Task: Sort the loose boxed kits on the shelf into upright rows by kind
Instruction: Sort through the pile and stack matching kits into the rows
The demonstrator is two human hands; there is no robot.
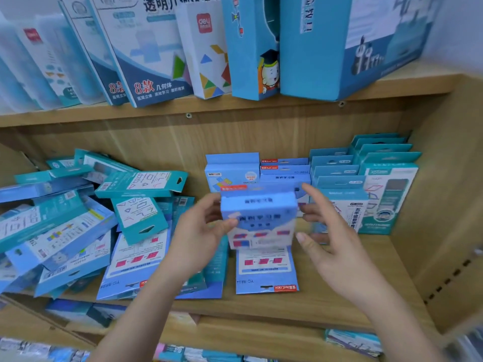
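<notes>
- While your left hand (198, 231) pinches the light-blue cardboard kit box (258, 220), thumb on its front, it hangs above the wooden shelf (326, 296).
- Your right hand (334, 231), fingers spread, sits just beside its right edge, gripping nothing.

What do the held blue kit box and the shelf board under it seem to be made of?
The blue kit box looks like thin printed cardboard, smooth and faintly glossy: flat printed faces, creased edges. The shelf board looks like pale wood or wood-grain laminate, matte: streaky grain shows; which one cannot be told.
</notes>
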